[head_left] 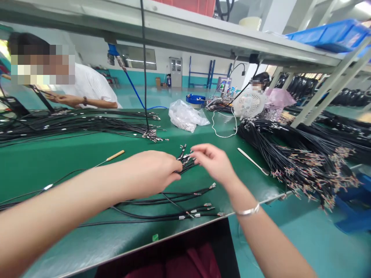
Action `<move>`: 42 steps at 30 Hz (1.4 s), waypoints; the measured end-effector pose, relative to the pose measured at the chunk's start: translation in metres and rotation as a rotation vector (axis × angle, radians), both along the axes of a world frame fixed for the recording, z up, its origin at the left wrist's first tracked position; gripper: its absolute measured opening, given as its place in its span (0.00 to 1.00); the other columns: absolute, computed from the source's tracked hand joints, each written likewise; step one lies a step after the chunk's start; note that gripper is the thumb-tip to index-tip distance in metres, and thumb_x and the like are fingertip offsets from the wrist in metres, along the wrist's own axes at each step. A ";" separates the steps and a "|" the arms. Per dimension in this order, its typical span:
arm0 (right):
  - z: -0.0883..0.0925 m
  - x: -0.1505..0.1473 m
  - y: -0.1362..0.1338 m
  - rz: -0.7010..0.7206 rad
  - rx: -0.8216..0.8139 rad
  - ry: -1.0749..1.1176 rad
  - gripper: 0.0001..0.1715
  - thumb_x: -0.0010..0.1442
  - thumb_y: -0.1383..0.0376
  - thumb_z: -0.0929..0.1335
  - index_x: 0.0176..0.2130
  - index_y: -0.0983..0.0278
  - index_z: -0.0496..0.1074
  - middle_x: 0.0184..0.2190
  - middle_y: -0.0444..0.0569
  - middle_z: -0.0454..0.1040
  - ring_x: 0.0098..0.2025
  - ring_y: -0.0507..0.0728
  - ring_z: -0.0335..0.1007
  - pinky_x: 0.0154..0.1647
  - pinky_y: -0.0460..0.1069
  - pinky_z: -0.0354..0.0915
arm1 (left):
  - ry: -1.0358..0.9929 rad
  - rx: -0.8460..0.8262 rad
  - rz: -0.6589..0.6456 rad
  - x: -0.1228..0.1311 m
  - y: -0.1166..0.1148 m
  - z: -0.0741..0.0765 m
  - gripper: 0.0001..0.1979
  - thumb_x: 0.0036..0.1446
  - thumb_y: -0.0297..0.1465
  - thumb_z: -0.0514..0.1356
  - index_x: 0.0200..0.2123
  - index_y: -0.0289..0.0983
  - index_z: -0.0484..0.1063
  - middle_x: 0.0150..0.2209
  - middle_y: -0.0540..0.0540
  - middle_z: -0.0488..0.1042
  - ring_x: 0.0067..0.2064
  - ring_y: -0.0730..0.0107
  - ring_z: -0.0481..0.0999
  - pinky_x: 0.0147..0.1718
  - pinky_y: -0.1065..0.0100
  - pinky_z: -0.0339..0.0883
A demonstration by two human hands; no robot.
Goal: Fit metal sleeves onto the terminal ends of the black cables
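At a green-matted workbench, a worker's left hand closes on a bunch of black cables – whether it actually grips them is hidden – while the right hand hangs open, fingers spread, just beside their crimped metal terminals. Loose cables lie with ends together, seemingly for easy sorting, near a wooden-handled pick. A heaped cable bundle sits to the right; no label is legible.
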State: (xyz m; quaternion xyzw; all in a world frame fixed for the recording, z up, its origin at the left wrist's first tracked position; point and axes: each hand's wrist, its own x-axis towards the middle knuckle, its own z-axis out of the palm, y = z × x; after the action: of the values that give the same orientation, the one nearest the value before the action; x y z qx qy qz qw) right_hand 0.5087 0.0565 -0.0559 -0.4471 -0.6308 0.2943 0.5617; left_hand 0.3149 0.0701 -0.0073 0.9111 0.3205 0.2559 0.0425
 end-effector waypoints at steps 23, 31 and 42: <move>-0.043 0.096 0.078 0.286 -0.446 -0.398 0.05 0.55 0.64 0.68 0.31 0.64 0.70 0.26 0.43 0.70 0.29 0.52 0.66 0.30 0.46 0.62 | -0.351 -0.201 0.038 0.084 0.051 -0.126 0.13 0.59 0.26 0.53 0.47 0.36 0.67 0.45 0.44 0.71 0.47 0.66 0.68 0.48 0.61 0.64; -0.019 0.088 0.058 0.448 -0.441 -0.047 0.11 0.51 0.61 0.73 0.35 0.64 0.73 0.29 0.46 0.74 0.32 0.55 0.70 0.36 0.49 0.67 | -0.639 -0.360 0.038 0.089 0.035 -0.105 0.08 0.58 0.28 0.54 0.37 0.39 0.73 0.31 0.48 0.72 0.33 0.72 0.70 0.34 0.69 0.65; -0.019 0.079 0.058 0.342 -0.470 -0.090 0.10 0.52 0.62 0.71 0.25 0.66 0.69 0.21 0.44 0.71 0.25 0.51 0.66 0.27 0.45 0.62 | -0.840 -0.836 0.119 0.094 0.032 -0.102 0.08 0.51 0.30 0.58 0.35 0.37 0.75 0.22 0.51 0.71 0.21 0.77 0.65 0.18 0.75 0.59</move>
State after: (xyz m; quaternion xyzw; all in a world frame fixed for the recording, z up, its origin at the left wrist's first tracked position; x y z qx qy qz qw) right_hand 0.5877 0.1143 -0.0754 -0.4648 -0.6360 0.5026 0.3562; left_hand 0.4093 0.1021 -0.1096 0.6181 0.4004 0.4485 0.5065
